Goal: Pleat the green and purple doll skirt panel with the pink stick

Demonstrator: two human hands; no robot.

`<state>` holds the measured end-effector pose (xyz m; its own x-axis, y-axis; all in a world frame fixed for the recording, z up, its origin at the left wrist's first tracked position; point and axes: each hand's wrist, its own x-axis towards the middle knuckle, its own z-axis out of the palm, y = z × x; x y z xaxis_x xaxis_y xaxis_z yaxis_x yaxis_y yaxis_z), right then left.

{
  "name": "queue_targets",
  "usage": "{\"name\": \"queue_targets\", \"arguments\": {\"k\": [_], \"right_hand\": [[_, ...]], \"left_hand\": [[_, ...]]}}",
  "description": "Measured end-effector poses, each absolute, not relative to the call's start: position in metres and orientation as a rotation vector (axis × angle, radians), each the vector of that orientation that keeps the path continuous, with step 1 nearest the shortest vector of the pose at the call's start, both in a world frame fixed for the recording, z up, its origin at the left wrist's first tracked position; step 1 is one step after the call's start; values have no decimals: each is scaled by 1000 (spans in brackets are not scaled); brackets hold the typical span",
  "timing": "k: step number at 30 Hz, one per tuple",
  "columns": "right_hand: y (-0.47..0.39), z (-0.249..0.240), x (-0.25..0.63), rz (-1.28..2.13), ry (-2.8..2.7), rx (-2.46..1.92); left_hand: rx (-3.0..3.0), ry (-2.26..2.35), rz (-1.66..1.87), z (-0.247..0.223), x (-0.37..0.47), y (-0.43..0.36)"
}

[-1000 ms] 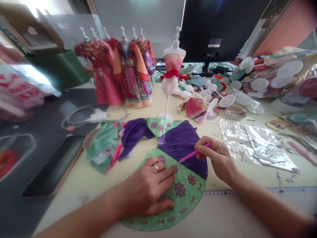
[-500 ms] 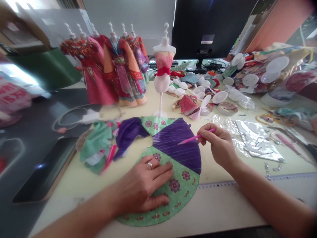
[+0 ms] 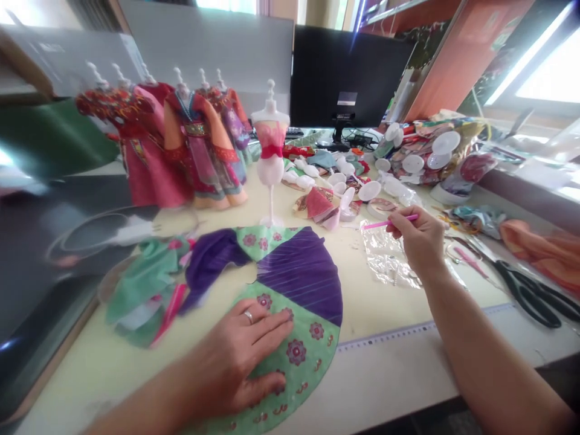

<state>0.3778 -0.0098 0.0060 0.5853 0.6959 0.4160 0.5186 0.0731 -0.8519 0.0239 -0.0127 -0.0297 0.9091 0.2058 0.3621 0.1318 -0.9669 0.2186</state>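
My left hand, with a ring on one finger, lies flat with spread fingers on the green flowered part of a round fabric piece. The piece also has a dark purple panel with thin pale lines. My right hand pinches a thin pink pen-like stick above a clear plastic packet, to the right of the fabric. The stick's tip points left, away from the cloth.
Behind the fabric stand a small white mannequin and several dressed ones. Black scissors lie at the right, a ruler near the front. Green scraps are at the left, a monitor behind.
My right hand has lifted the pink stick off the purple panel and carried it right, over the plastic packet. My left hand stays on the green cloth. The view has turned right and up.
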Motion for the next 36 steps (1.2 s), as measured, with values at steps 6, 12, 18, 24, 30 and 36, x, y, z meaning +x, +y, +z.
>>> {"name": "queue_targets", "arguments": {"k": [6, 12, 18, 24, 30, 36], "right_hand": [[-9, -3, 375, 31, -1199, -1782], [-7, -7, 365, -1, -1345, -1816], [-6, -10, 361, -7, -1422, -1817], [-5, -11, 361, -9, -1433, -1827], [-5, -12, 362, 0, -1397, -1820], [-6, -8, 361, 73, -1293, -1732]], "left_hand": [[2886, 301, 721, -35, 18, -12], [2830, 415, 983, -38, 15, -5], [2784, 440, 989, -37, 16, -1], [2760, 430, 961, -35, 17, -1], [2766, 443, 962, -34, 18, -1], [2756, 425, 958, -34, 18, 0]]}}
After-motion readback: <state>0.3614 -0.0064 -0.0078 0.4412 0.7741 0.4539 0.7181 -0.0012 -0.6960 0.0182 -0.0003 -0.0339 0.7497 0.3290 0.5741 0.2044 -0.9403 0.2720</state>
